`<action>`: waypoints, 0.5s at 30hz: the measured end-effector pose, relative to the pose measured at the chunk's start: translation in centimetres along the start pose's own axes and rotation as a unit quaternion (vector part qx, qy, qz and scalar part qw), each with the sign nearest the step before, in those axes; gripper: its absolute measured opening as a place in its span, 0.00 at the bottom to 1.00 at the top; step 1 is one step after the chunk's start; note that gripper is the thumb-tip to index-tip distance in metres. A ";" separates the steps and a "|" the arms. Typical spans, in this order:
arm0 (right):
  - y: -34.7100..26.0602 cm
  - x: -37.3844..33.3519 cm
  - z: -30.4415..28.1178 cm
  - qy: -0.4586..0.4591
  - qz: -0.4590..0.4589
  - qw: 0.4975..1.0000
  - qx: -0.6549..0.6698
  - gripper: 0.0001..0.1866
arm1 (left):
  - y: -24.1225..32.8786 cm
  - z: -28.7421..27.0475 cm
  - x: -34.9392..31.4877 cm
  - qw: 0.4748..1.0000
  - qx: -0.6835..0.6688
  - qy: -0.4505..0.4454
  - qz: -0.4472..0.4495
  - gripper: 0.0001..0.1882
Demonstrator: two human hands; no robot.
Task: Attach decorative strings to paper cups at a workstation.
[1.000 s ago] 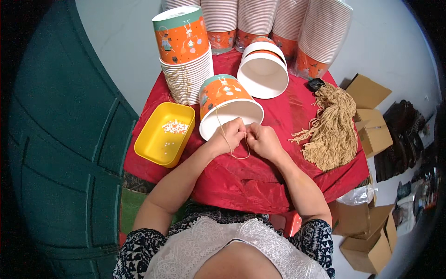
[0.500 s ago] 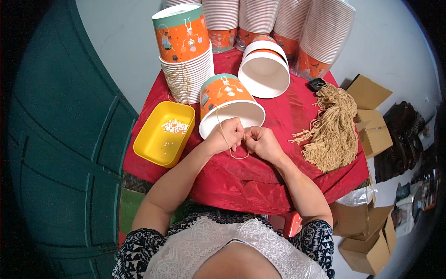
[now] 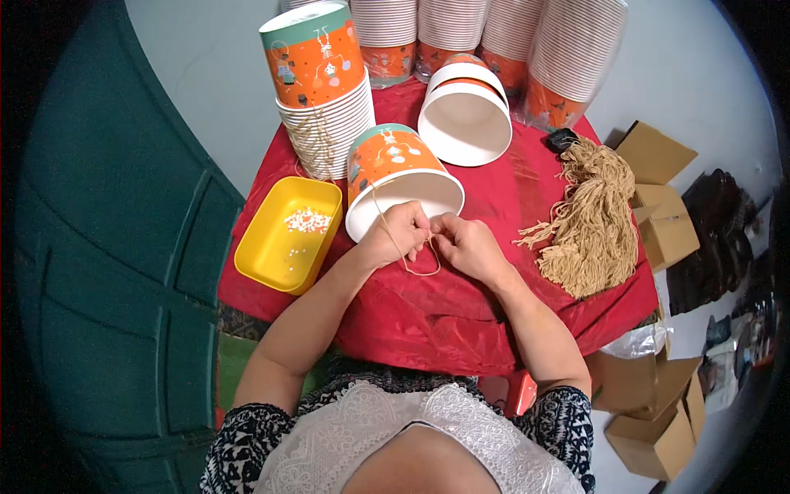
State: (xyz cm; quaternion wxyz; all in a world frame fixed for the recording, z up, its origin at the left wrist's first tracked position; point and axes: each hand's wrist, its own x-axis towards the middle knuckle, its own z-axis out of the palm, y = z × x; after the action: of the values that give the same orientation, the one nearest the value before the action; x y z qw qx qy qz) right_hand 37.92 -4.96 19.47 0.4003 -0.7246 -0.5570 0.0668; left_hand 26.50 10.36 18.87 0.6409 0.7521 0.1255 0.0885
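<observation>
My left hand (image 3: 401,234) and my right hand (image 3: 467,247) meet fingertip to fingertip over the near side of the table. Both are closed in a pinch on a thin tan cord (image 3: 423,273), which hangs in a loop below them. One length of it runs up to the orange and green paper bucket (image 3: 393,156), lying on its side with its white mouth toward me. Anything tiny between the fingertips is too small to make out. Left of the bucket stands a yellow tub (image 3: 252,239) with small white and reddish beads (image 3: 309,221) in it.
A tall stack of paper buckets (image 3: 329,123) rises at the back left, cords hanging down its side. Two more buckets (image 3: 465,123) lie nested farther back, before wrapped stacks (image 3: 568,62). At right lies a tan cord bundle (image 3: 588,222); cardboard boxes (image 3: 665,226) stand beyond the red-covered table (image 3: 444,329).
The view has shifted slightly. My fingertips have drawn together at the cord, the right fingers now turned toward the left ones. The cord loop still hangs below.
</observation>
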 end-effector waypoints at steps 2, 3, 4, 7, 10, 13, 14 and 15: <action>0.2 0.0 0.0 -0.008 -0.010 1.000 -0.008 0.07 | 0.0 0.0 0.0 1.000 -0.004 0.001 0.001 0.04; 0.1 0.0 0.0 -0.014 -0.008 1.000 -0.010 0.08 | 0.0 0.0 0.0 1.000 -0.008 0.002 0.003 0.04; 0.1 0.0 0.0 -0.020 -0.006 1.000 -0.012 0.09 | 0.1 0.0 -0.1 1.000 -0.007 0.001 0.003 0.04; 0.2 -0.1 0.2 -0.010 -0.013 0.999 -0.030 0.07 | 0.2 0.1 -0.1 1.000 -0.004 0.006 0.000 0.04; -0.1 -0.1 0.3 -0.013 -0.005 0.997 -0.072 0.07 | 0.1 0.2 0.0 1.000 0.003 0.009 -0.005 0.04; -0.1 -0.2 0.8 0.010 -0.018 0.996 -0.089 0.07 | -0.7 0.2 0.1 0.999 -0.029 0.019 0.017 0.02; -0.2 -0.2 0.8 0.010 -0.018 0.996 -0.089 0.07 | -0.8 0.1 0.1 0.999 -0.031 0.020 0.020 0.02; -0.3 -0.2 0.8 0.012 -0.024 0.995 -0.092 0.07 | -0.9 0.1 0.1 0.999 -0.033 0.021 0.023 0.02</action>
State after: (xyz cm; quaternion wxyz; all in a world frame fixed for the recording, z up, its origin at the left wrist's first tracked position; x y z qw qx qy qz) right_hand 37.21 -4.65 19.02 0.3396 -0.7454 -0.5736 -0.0030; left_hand 26.53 10.40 17.97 0.6602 0.7313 0.1193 0.1231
